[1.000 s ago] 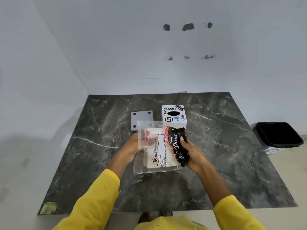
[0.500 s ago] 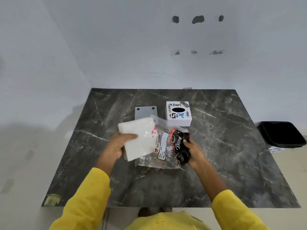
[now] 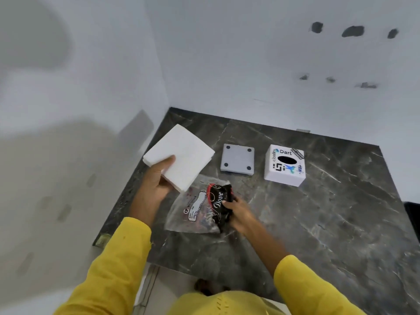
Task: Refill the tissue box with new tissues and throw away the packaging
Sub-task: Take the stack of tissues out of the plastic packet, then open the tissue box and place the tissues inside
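A: Report the position of the tissue stack [image 3: 181, 159].

B: The white stack is out of its wrapper and lifted above the far-left part of the marble table [image 3: 318, 223]. It is tilted, with one corner toward the wall. The left hand [image 3: 156, 185] holds it at the near edge: the thumb lies across the top face and the fingers are curled underneath, closed on the stack.

A: Report the packaging.

B: The clear plastic wrapper [image 3: 195, 212] lies flattened on the table, just below and right of the stack. A white printed label shows on it. A black and red wrapper marked "Dove" [image 3: 219, 203] lies against its right portion. The right hand [image 3: 238, 212] rests on that side, its fingers bent and pinching the black and red wrapper together with the edge of the clear plastic.

A: Report the tissue box [image 3: 285, 164].

B: The white cube stands upright on the table beyond the right hand, well apart from the stack. Its oval slot faces up, and stickers, one reading "Dart", cover the top. Just to its left lies a grey square plate [image 3: 237, 159], flat, with a dark dot at each corner. The plate and the box do not touch.

A: Report the surroundings.

B: White walls meet at the table's far-left corner. Both forearms wear yellow sleeves [image 3: 122, 258]. A dark bin edge [image 3: 412, 214] shows at the right border.
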